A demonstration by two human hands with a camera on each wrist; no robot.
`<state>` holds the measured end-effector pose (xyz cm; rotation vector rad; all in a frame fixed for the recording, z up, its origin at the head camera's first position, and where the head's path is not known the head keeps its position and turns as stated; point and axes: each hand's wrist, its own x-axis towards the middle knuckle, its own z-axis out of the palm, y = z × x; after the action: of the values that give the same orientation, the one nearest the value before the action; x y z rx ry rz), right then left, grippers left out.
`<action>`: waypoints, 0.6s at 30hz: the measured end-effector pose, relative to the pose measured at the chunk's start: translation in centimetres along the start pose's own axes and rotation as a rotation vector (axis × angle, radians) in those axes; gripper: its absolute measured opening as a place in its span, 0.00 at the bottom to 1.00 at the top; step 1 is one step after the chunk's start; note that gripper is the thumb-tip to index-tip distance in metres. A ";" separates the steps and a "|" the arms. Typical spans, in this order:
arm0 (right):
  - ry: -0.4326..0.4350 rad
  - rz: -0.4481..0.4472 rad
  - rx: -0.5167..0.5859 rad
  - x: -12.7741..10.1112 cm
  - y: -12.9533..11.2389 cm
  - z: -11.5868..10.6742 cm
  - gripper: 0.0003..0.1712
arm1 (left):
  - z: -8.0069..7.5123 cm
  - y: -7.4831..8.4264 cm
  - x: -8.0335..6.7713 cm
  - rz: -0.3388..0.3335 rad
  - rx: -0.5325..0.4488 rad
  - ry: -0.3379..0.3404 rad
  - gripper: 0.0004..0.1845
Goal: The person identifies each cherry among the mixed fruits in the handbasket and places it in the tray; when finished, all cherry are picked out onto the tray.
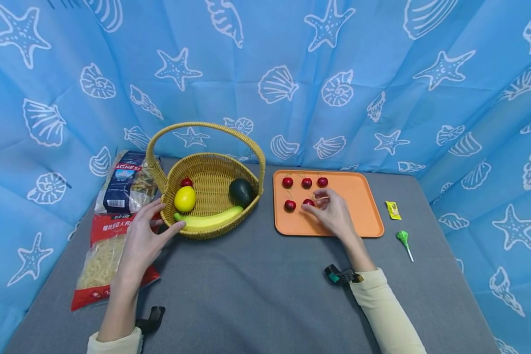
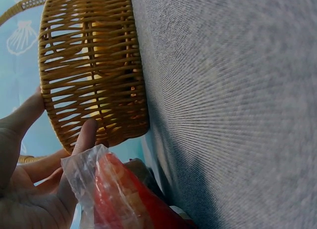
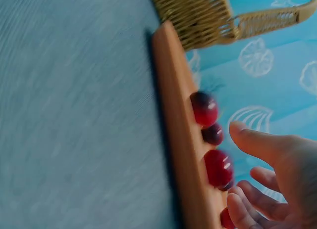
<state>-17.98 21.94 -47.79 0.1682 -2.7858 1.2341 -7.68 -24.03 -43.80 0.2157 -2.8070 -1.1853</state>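
Observation:
A wicker basket [image 1: 208,164] with a tall handle holds a lemon [image 1: 185,199], an avocado [image 1: 241,192], a banana [image 1: 214,220] and a red cherry [image 1: 187,182]. My left hand [image 1: 143,238] touches its near left side, thumb at the rim and a finger along the outer wall [image 2: 87,132]. Over the orange tray [image 1: 354,209], my right hand [image 1: 335,212] reaches down with thumb and fingers spread around a cherry [image 1: 309,202]. Other cherries [image 1: 289,205] lie beside and behind it; in the right wrist view, a gap shows between thumb and fingers.
At the left lie a dark blue Agnesi pasta bag [image 1: 126,182] and a red pasta bag [image 1: 102,260], partly behind my left arm. Right of the tray are a yellow wrapped candy [image 1: 393,210] and a green lollipop [image 1: 404,240]. A blue seashell curtain [image 1: 248,73] encloses the grey table [image 1: 248,295].

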 end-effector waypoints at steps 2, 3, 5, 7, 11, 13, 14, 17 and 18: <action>0.023 -0.040 0.025 -0.2 -0.7 -0.2 0.29 | 0.0 0.0 0.0 -0.005 0.002 -0.002 0.45; 0.034 -0.066 0.040 -0.3 -1.2 -0.3 0.29 | -0.1 0.0 0.0 -0.008 0.001 -0.004 0.45; 0.051 -0.122 0.074 -0.5 -2.4 -0.3 0.28 | -0.1 0.1 0.0 -0.011 -0.001 -0.006 0.45; 0.065 -0.185 0.108 -0.7 -3.9 -0.4 0.26 | -0.1 0.1 0.1 -0.009 -0.002 -0.005 0.45; 0.073 -0.301 0.189 -1.2 -7.1 -0.2 0.22 | -0.1 0.0 0.1 -0.008 0.000 -0.003 0.45; 0.050 -0.352 0.242 -1.5 -8.8 0.0 0.21 | 0.0 0.0 0.1 -0.008 0.002 -0.003 0.45; 0.032 -0.376 0.271 -1.5 -9.6 0.2 0.21 | 0.0 0.0 0.1 -0.010 0.002 -0.003 0.45; -0.044 -0.436 0.343 -1.5 -12.0 1.0 0.20 | -0.1 0.0 0.1 -0.010 0.000 -0.004 0.45; -0.072 -0.450 0.361 -1.3 -12.8 1.4 0.20 | -0.1 0.0 0.2 -0.010 0.001 -0.004 0.45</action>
<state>-14.97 12.44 -39.59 0.8250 -2.3513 1.5979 -7.83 -24.10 -43.74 0.2283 -2.8133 -1.1871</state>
